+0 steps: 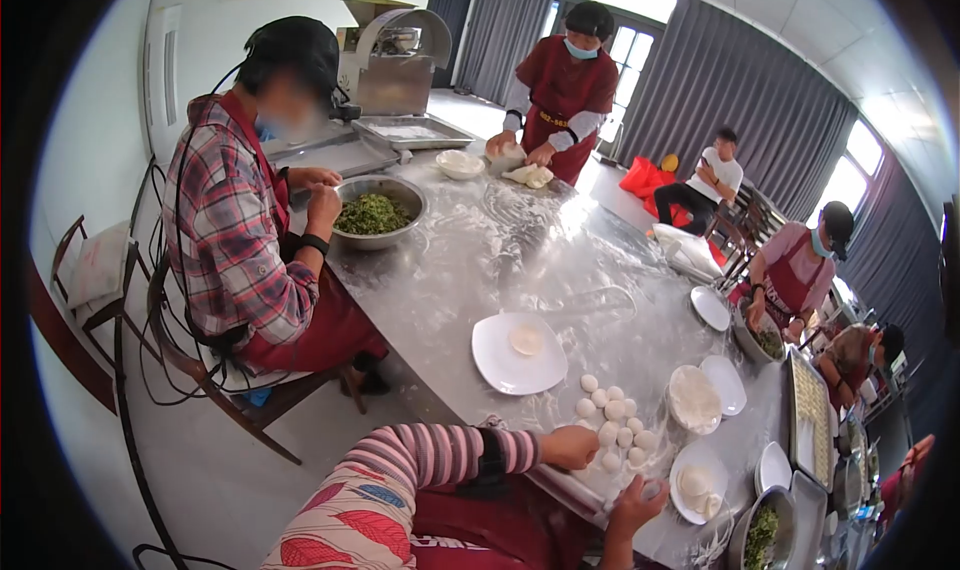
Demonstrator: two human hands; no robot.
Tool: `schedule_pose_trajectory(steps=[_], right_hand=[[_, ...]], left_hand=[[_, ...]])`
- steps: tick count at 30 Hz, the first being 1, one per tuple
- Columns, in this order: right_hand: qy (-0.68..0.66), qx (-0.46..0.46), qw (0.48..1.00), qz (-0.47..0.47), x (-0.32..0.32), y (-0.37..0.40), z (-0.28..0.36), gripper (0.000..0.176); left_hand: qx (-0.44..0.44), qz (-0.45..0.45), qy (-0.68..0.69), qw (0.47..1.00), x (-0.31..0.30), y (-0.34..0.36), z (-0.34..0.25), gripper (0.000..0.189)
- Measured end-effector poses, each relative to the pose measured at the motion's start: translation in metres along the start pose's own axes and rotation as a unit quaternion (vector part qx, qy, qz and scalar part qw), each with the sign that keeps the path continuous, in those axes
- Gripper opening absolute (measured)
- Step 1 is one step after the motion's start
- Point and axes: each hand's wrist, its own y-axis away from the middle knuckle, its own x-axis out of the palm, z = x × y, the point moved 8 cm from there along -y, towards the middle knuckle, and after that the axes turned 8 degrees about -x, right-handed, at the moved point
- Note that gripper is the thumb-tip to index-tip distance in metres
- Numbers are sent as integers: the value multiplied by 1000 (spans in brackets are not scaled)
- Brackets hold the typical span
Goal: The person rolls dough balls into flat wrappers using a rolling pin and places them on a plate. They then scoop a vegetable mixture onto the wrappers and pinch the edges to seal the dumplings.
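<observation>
My left hand [570,447], below a striped sleeve, is closed over the near edge of the metal table [450,300]; whatever it grips is hidden. To its right my right hand [637,507] has curled fingers, with a small pale thing at the fingertips, too small to name. Several small dough balls [613,407] lie on floured metal just beyond both hands. A white plate [490,360] with one round dough wrapper [525,341] stands farther off. Near my right hand is a plate [683,457] bearing flat dough wrappers [696,482].
A bowl of flour [694,400] stands past the dough balls. A bowl of chopped green filling [762,535] is at the lower right, near a tray of dumplings [812,420]. A co-worker sits at left beside a filling bowl [415,220]; another kneads dough [530,176] at the far end.
</observation>
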Motion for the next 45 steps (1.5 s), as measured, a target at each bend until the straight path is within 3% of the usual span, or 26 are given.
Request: schedule_pose_trajectory(steps=[1,2,5,7,10,11,16,17,18,20,21,22,24,25,26,28,31,32,34,35,37,38,40,44,45], right_hand=[[121,-178,977,-4,3,-14,43,20],[79,-65,995,20,11,-24,43,21],[71,-78,994,27,21,-33,45,20],[40,11,997,63,18,-24,14,18],[0,51,997,50,-3,4,25,16],[56,-74,995,25,-6,-2,59,18],[84,-73,993,37,28,-40,41,22],[84,-73,992,52,32,-43,43,23],[81,-78,992,55,29,-36,36,23],[141,-157,977,18,11,-17,26,23],[44,16,998,32,4,-7,32,23],[43,18,998,34,11,-12,34,23],[73,-105,991,-26,3,-11,55,22],[112,-29,993,37,16,-22,29,23],[105,-86,990,37,26,-34,50,23],[91,-46,992,77,41,-48,50,24],[122,-116,986,7,21,-31,57,23],[133,-92,987,24,10,-19,36,23],[19,53,998,37,-2,4,14,21],[22,62,997,39,1,0,9,21],[210,-151,964,55,18,-20,43,20],[131,-97,986,23,24,-33,57,19],[130,-69,987,68,42,-49,41,21],[164,-145,976,7,17,-24,56,23],[96,-30,995,19,4,-10,38,22]], left_hand=[[-23,-23,-35,999,10,-7,5,11],[-24,-13,-33,999,17,-8,1,11],[38,14,-30,999,9,-16,-13,12],[43,16,-38,998,2,-7,-18,13],[34,28,-39,998,2,-3,-10,16],[31,16,-15,999,-2,1,-10,17],[19,-32,5,999,1,-16,-4,16],[36,20,10,999,8,-19,-5,14],[34,14,11,999,5,-18,-3,14],[43,41,-33,998,4,-13,-2,13],[20,2,15,1000,-9,-3,-3,13],[17,3,15,1000,-10,-6,3,13],[45,27,17,998,8,-4,5,14],[20,-8,-1,1000,7,-8,4,15],[17,-1,0,1000,15,-17,6,15],[14,10,-38,999,16,-32,9,14],[49,53,-36,997,8,-20,-6,12],[73,63,-38,995,5,-13,-9,13],[30,59,-13,998,5,-14,2,12],[43,51,1,998,6,-12,2,13],[41,56,-11,998,17,-14,3,16],[42,66,-9,997,22,-22,3,16],[7,24,-34,999,20,-37,8,12],[84,70,-58,992,9,-18,-13,17],[65,46,-31,996,10,-17,-4,14]])
